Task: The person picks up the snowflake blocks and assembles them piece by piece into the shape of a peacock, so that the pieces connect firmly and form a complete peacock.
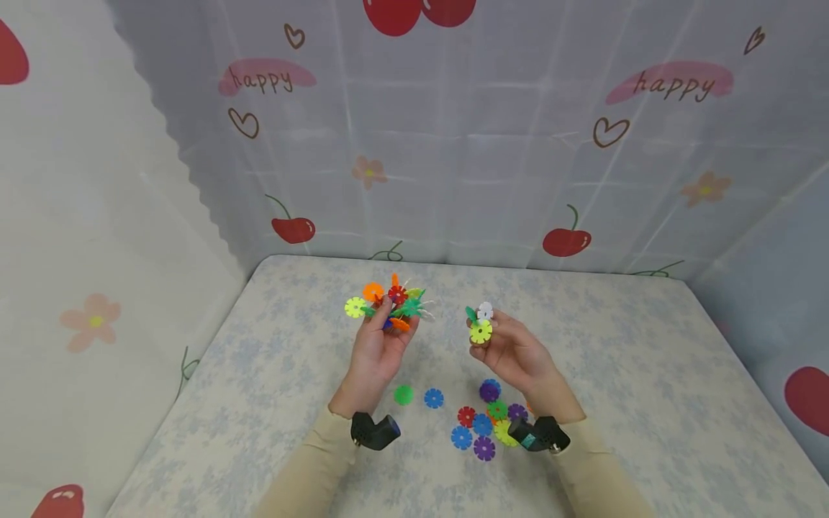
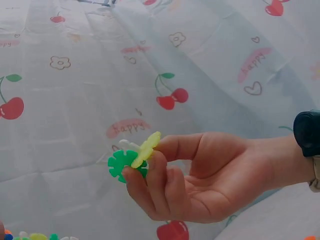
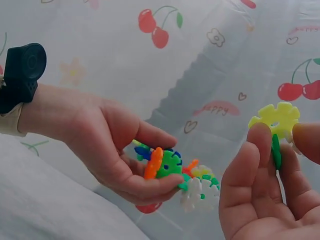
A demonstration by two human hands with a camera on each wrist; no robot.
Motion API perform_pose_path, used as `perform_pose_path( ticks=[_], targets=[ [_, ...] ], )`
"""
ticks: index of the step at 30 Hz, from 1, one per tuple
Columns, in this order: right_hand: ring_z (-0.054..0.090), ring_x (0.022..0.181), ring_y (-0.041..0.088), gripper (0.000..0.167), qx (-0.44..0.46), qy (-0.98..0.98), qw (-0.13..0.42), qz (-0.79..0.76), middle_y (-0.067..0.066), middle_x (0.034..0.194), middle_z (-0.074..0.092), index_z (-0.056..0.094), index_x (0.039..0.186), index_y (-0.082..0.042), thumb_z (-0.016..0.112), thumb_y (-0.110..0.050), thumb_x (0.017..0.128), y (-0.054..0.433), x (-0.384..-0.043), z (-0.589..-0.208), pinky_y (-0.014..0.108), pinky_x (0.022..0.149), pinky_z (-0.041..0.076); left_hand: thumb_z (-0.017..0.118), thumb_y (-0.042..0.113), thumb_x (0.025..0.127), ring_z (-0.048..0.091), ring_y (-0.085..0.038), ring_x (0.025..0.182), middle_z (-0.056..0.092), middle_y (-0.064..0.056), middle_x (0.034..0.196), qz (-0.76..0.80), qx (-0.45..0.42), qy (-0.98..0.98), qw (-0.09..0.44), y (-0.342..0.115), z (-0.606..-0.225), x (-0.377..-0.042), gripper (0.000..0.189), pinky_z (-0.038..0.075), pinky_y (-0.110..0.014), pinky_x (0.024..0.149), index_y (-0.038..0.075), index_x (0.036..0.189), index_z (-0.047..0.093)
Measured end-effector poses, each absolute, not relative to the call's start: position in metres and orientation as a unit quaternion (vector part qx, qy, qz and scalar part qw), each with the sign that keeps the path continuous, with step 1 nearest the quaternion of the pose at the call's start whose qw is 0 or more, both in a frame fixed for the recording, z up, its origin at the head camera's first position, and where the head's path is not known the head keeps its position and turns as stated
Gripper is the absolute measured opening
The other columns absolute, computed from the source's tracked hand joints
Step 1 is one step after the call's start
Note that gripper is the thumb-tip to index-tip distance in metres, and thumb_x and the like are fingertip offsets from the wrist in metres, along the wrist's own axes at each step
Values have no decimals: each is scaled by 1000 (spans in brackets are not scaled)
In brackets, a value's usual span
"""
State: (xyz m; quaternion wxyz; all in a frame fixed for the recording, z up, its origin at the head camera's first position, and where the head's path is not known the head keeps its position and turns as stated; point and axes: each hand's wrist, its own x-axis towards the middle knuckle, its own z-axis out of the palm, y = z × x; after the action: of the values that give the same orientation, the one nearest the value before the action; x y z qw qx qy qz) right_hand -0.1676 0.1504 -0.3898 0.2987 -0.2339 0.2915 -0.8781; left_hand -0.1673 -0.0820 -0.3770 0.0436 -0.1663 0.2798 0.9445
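Observation:
My left hand [image 1: 378,354] grips a many-coloured cluster of interlocking snowflake discs [image 1: 397,294], with orange, red, yellow, green, blue and white pieces pointing several ways. In the right wrist view the thumb and fingers of that hand wrap the cluster's near end, while a white disc [image 3: 199,196] sticks out beyond the fingertips. To the right, my right hand [image 1: 518,352] pinches a small joined piece of yellow, green and white discs [image 1: 481,332]. Its yellow disc [image 2: 148,149] sits between thumb and fingers in the left wrist view, next to a green disc [image 2: 120,165]. Both hands are raised, a gap between them.
Loose discs [image 1: 484,449] in blue, purple, red, green and yellow lie on the pale patterned tabletop [image 1: 291,345], below and between my forearms. A green disc [image 1: 404,395] and a blue disc [image 1: 434,398] lie apart to the left. A printed curtain [image 1: 440,180] hangs behind.

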Motion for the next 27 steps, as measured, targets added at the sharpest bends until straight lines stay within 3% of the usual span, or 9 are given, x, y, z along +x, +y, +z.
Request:
perform_pose_path(
  ticks=[3,5,8,12,17,24,27],
  targets=[
    [68,96,13,43,-216,303,284,-884,-1,106,72,69,109,-12,26,-9,110,145,-165,-391,25,90,57,54,25,106,51,-18,105,61,1,111,941,-161,294,50,-80,-378,-166,11,56,-28,89,17,112,49],
    [69,96,11,40,-202,313,277,-886,-2,103,72,70,104,-14,31,-12,111,141,-163,-392,25,90,57,53,24,106,51,-16,100,66,4,100,939,-151,305,55,-79,-380,-166,10,54,-28,87,16,110,50],
    [70,93,9,33,-177,353,256,-882,-4,99,73,70,101,-16,38,-13,110,134,-160,-392,24,88,58,53,21,106,53,-15,94,68,4,97,941,-132,304,63,-75,-381,-165,8,54,-26,83,14,107,52],
    [70,84,6,22,-139,445,191,-864,-7,92,71,63,101,-17,49,-1,104,123,-155,-394,22,82,60,53,14,106,58,-15,94,67,1,97,945,-114,299,65,-71,-381,-162,5,57,-26,83,11,102,54],
    [69,81,7,34,-61,520,103,-846,-7,89,66,49,108,-18,54,12,93,105,-146,-394,24,81,61,51,9,106,62,-14,99,61,-2,100,950,-97,292,52,-68,-381,-159,6,60,-26,87,12,102,48],
    [69,80,8,46,2,519,57,-853,-5,87,65,42,120,-16,55,17,91,86,-138,-395,26,82,62,54,11,105,68,-13,100,69,1,102,952,-65,298,35,-62,-382,-155,3,60,-27,91,11,106,51],
    [69,84,7,49,7,505,31,-862,-6,90,66,39,122,-16,54,20,91,82,-135,-395,26,82,62,59,15,103,70,-12,102,73,2,106,949,-34,311,38,-59,-384,-151,16,59,-26,94,9,117,53]
  ],
)
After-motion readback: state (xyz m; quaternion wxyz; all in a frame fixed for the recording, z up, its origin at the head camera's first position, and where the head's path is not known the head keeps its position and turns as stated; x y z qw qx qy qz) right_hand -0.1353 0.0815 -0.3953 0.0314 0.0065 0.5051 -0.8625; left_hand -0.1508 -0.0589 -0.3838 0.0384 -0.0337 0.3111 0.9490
